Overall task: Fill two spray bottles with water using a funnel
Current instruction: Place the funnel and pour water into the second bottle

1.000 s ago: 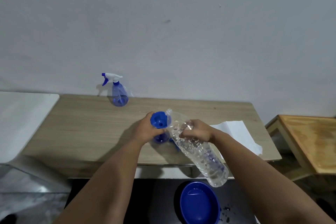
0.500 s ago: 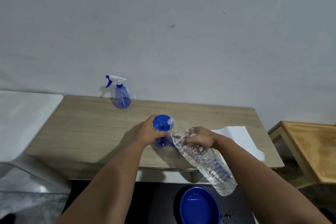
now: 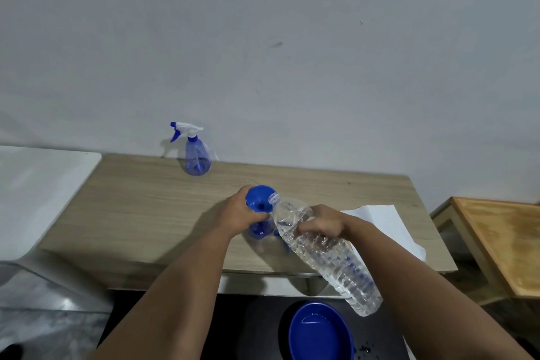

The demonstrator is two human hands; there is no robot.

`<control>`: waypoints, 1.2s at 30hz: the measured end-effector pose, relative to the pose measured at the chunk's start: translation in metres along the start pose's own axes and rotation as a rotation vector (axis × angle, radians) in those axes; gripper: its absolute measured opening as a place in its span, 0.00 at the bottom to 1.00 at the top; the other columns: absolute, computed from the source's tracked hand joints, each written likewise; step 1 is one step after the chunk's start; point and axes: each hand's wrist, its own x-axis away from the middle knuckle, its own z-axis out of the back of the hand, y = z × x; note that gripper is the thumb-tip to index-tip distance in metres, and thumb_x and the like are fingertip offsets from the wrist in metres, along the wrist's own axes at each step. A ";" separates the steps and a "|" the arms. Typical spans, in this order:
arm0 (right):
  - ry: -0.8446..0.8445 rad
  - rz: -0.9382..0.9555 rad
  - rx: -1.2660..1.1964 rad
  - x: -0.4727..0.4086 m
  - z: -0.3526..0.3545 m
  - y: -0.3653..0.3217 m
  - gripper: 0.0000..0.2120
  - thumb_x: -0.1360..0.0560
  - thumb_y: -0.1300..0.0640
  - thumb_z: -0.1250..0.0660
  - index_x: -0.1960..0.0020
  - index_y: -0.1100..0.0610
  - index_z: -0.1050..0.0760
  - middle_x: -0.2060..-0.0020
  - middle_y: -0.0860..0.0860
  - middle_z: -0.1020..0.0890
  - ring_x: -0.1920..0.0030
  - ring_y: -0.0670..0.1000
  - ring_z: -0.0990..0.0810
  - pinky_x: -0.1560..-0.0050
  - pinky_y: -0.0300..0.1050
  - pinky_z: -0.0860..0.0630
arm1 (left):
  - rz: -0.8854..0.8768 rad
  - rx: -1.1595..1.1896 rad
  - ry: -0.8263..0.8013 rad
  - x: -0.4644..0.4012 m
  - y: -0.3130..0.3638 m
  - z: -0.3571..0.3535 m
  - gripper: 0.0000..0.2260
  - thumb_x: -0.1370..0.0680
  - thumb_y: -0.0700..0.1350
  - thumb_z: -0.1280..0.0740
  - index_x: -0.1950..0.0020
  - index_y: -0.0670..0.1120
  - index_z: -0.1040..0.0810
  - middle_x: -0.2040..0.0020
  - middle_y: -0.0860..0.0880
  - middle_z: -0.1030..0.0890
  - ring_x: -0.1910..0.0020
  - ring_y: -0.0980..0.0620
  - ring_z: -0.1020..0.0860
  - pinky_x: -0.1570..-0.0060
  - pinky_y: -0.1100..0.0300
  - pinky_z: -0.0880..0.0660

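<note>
My left hand [image 3: 238,213] grips the neck area under a blue funnel [image 3: 260,201] that sits in a blue spray bottle [image 3: 258,230] near the middle of the wooden table [image 3: 140,213]. My right hand [image 3: 321,223] grips a large clear water bottle [image 3: 330,254], tilted with its open mouth at the funnel's right rim. A second blue spray bottle [image 3: 196,152] with a white and blue trigger head stands at the table's back edge by the wall. A small blue part [image 3: 285,244] lies behind the water bottle, mostly hidden.
White paper [image 3: 388,228] lies on the table's right end. A blue basin [image 3: 318,333] sits on the dark floor below the front edge. A white surface [image 3: 38,190] adjoins the table on the left, a wooden stand [image 3: 505,242] on the right.
The water bottle has tipped a little further, its mouth staying at the funnel's rim. Both hands keep their grips; the view has shifted slightly.
</note>
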 end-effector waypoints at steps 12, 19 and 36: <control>-0.040 -0.020 0.036 -0.005 0.001 -0.004 0.22 0.34 0.44 0.21 0.46 0.57 0.15 0.54 0.55 0.14 0.56 0.55 0.14 0.57 0.48 0.18 | 0.014 0.006 -0.010 -0.001 0.004 0.001 0.34 0.37 0.52 0.18 0.34 0.59 0.26 0.45 0.57 0.17 0.46 0.55 0.18 0.41 0.50 0.20; -0.042 -0.023 0.068 -0.009 0.004 -0.004 0.11 0.27 0.50 0.22 0.52 0.57 0.16 0.61 0.51 0.17 0.61 0.51 0.19 0.62 0.42 0.23 | 0.002 -0.010 0.005 -0.002 0.006 0.000 0.34 0.38 0.52 0.19 0.34 0.58 0.26 0.45 0.56 0.17 0.46 0.53 0.18 0.42 0.50 0.21; -0.043 -0.071 0.054 -0.013 0.005 -0.007 0.22 0.34 0.45 0.21 0.49 0.61 0.14 0.58 0.54 0.17 0.59 0.54 0.18 0.61 0.46 0.21 | 0.005 0.004 0.005 -0.003 0.004 0.002 0.37 0.40 0.54 0.18 0.32 0.57 0.26 0.43 0.56 0.17 0.45 0.53 0.18 0.41 0.49 0.21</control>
